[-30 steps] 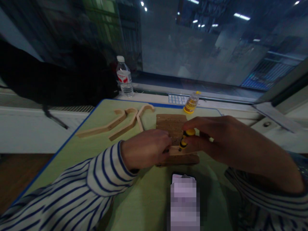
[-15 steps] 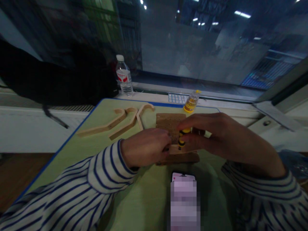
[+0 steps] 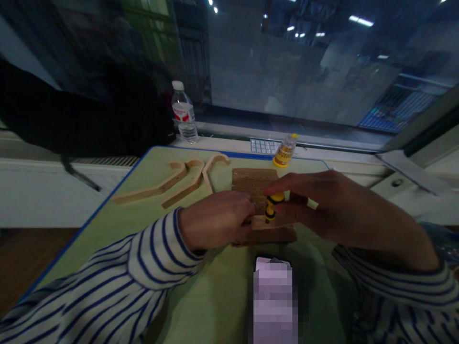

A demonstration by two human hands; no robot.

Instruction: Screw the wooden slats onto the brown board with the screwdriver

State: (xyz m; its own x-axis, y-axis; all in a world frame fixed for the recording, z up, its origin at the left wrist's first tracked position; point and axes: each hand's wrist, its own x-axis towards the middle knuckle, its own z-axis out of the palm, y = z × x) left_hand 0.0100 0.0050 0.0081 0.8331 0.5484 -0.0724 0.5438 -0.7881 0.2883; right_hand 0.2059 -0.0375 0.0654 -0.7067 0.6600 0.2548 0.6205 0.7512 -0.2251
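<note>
A brown wooden board [image 3: 251,184] lies on the green table [image 3: 150,167] in front of me. A pale wooden strip [image 3: 272,222] rests across its near part. My right hand [image 3: 322,205] is closed on a short yellow-and-black screwdriver [image 3: 270,206], held upright with its tip on the strip. My left hand [image 3: 215,220] is curled with its fingertips pressed against the strip's left end; what lies under the fingers is hidden. Both arms wear blue-and-white striped sleeves.
Three curved wooden pieces [image 3: 179,184] lie at the left of the board. A small yellow-capped bottle [image 3: 285,152] and a water bottle [image 3: 183,114] stand at the far edge by the window. A phone [image 3: 274,298] lies near me. A dark bag [image 3: 71,119] sits at the left.
The right hand and screwdriver have shifted slightly left and lower onto the strip, and the fingers have turned a little on the handle. The left hand has stayed in place.
</note>
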